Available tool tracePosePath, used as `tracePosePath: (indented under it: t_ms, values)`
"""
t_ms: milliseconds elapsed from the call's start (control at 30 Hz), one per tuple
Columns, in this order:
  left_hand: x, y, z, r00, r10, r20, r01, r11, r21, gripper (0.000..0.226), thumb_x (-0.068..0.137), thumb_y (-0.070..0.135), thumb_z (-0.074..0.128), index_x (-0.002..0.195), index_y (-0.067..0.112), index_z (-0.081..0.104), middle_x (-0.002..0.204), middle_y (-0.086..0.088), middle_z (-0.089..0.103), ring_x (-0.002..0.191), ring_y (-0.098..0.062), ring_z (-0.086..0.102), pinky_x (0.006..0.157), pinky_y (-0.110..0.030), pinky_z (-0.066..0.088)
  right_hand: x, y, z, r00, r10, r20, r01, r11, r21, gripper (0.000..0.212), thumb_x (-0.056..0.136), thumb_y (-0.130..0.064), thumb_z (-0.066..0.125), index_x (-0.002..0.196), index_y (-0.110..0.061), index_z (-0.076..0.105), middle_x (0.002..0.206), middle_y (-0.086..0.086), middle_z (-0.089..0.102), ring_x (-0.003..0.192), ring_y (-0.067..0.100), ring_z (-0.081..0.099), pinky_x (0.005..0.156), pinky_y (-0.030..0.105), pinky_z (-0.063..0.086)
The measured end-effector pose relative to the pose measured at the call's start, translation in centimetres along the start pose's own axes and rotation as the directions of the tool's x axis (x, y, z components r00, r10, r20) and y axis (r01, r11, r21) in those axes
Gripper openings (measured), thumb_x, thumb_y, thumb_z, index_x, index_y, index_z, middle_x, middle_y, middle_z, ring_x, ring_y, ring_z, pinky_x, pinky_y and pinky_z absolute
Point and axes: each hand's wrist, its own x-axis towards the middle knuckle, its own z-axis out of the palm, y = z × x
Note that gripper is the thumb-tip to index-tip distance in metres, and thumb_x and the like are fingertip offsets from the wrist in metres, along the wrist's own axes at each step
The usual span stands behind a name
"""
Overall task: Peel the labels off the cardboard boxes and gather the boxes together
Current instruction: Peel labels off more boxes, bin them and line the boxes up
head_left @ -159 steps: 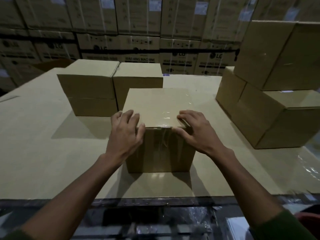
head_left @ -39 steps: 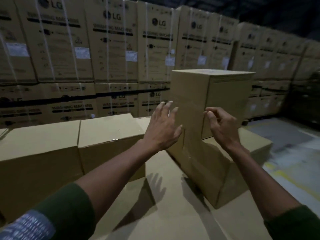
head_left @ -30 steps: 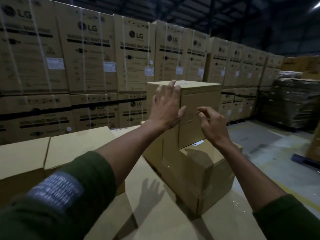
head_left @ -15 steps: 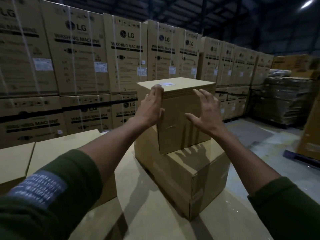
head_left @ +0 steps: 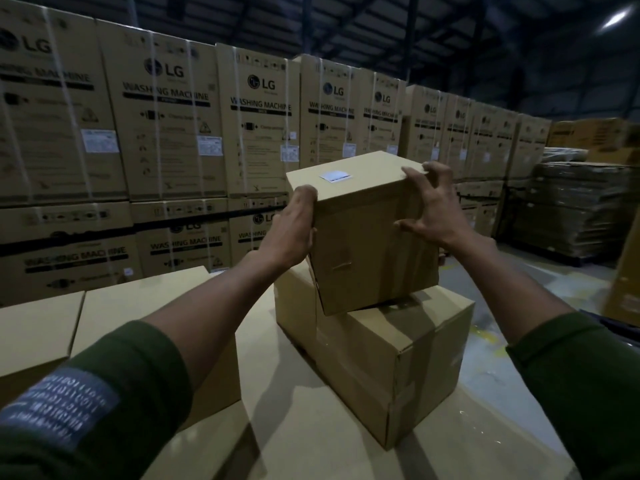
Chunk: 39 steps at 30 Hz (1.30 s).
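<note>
Here, both hands' grip on tilted top box [head_left: 367,237], left hand [head_left: 294,230] fingers hidden (behind it), right hand [head_left: 433,209] fingers curled over edge.

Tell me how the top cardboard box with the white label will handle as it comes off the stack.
The top cardboard box probably stays stiff: its edges look straight under the left hand and right hand. It seems fairly light, since it already sits tilted on the lower box. The smooth faces may slip. The white label lies flat on top.
</note>
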Motion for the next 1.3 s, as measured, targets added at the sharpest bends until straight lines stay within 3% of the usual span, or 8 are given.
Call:
tracePosePath:
  t_ms: [67, 167, 333, 400, 567, 767, 1133, 1300]
  values:
    - [-0.6, 0.4, 0.2, 0.999, -0.032, -0.012, 0.032, 0.999, -0.023, 0.06, 0.089, 0.008, 0.067, 0.13, 0.024, 0.026, 0.136, -0.008, 0.043, 0.114, -0.031, 0.055, 0.095, -0.057, 0.051, -0.4, -0.6, 0.0, 0.998, -0.043, -0.052, 0.042, 0.999, -0.011, 0.092, 0.071, -0.014, 0.088, 0.146, -0.033, 0.039, 0.152, 0.012, 0.014, 0.137, 0.046, 0.027, 0.109, 0.06, 0.04]
    - [-1.7, 1.3, 0.7, 0.992, -0.078, -0.101, 0.075, 0.997, -0.036, 0.062, 0.087, 0.012, 0.074, 0.129, 0.023, 0.029, 0.138, -0.01, 0.045, 0.119, -0.029, 0.054, 0.098, -0.058, 0.049, -1.5, -1.5, 0.1, 0.985, -0.113, -0.129, 0.108, 0.993, -0.047, 0.082, 0.073, -0.011, 0.086, 0.143, -0.03, 0.046, 0.149, 0.016, 0.021, 0.131, 0.047, 0.032, 0.102, 0.055, 0.045]
    - [-3.5, 2.6, -1.1, 0.971, -0.037, -0.236, 0.073, 0.987, 0.146, 0.074, 0.085, 0.019, 0.078, 0.147, 0.012, 0.037, 0.154, -0.011, 0.037, 0.136, -0.032, 0.045, 0.107, -0.055, 0.042, -3.0, -2.9, -0.5, 0.951, -0.2, -0.234, 0.198, 0.98, -0.03, 0.08, 0.073, -0.016, 0.086, 0.141, -0.028, 0.046, 0.145, 0.013, 0.023, 0.13, 0.046, 0.034, 0.097, 0.058, 0.049]
    - [-4.2, 3.1, -2.9, 0.954, -0.011, -0.3, 0.081, 0.972, 0.222, 0.077, 0.084, 0.024, 0.079, 0.147, 0.01, 0.039, 0.154, -0.012, 0.038, 0.132, -0.034, 0.05, 0.104, -0.051, 0.046, -3.4, -4.3, -1.1, 0.93, -0.232, -0.284, 0.241, 0.971, -0.003, 0.078, 0.074, -0.017, 0.086, 0.141, -0.026, 0.047, 0.144, 0.016, 0.024, 0.13, 0.044, 0.034, 0.099, 0.055, 0.048]
    - [-7.5, 4.2, -8.0, 0.933, 0.036, -0.358, 0.089, 0.941, 0.326, 0.08, 0.08, 0.028, 0.082, 0.146, 0.009, 0.041, 0.147, -0.012, 0.043, 0.115, -0.034, 0.059, 0.092, -0.047, 0.055, -5.7, -8.1, -1.9, 0.896, -0.256, -0.363, 0.293, 0.955, 0.051, 0.079, 0.075, -0.03, 0.086, 0.141, -0.027, 0.043, 0.141, 0.006, 0.022, 0.129, 0.041, 0.036, 0.099, 0.055, 0.05]
    - [-15.4, 5.3, -13.3, 0.947, 0.03, -0.319, 0.108, 0.907, 0.406, 0.074, 0.078, 0.031, 0.084, 0.139, 0.008, 0.048, 0.143, -0.013, 0.046, 0.109, -0.035, 0.063, 0.086, -0.047, 0.06, -12.1, -13.0, -2.7, 0.91, -0.256, -0.327, 0.304, 0.947, 0.102, 0.082, 0.074, -0.048, 0.085, 0.142, -0.029, 0.044, 0.141, 0.01, 0.027, 0.127, 0.039, 0.039, 0.097, 0.059, 0.048]
    - [-35.5, 8.3, -20.7, 0.962, -0.112, -0.25, 0.221, 0.858, 0.464, 0.077, 0.075, 0.031, 0.086, 0.137, 0.008, 0.048, 0.141, -0.012, 0.048, 0.106, -0.035, 0.063, 0.077, -0.048, 0.059, -29.2, -24.2, -4.3, 0.956, -0.228, -0.186, 0.271, 0.929, 0.253, 0.082, 0.069, -0.034, 0.09, 0.14, -0.021, 0.051, 0.138, 0.021, 0.033, 0.126, 0.035, 0.039, 0.102, 0.05, 0.048]
    - [-43.6, 8.2, -21.9, 0.952, -0.24, -0.191, 0.303, 0.828, 0.473, 0.075, 0.077, 0.032, 0.085, 0.137, 0.009, 0.047, 0.14, -0.01, 0.046, 0.11, -0.033, 0.061, 0.075, -0.047, 0.06, -35.9, -27.3, -2.5, 0.966, -0.247, -0.081, 0.26, 0.921, 0.289, 0.08, 0.069, -0.037, 0.089, 0.139, -0.02, 0.054, 0.136, 0.021, 0.037, 0.125, 0.037, 0.043, 0.1, 0.044, 0.045]
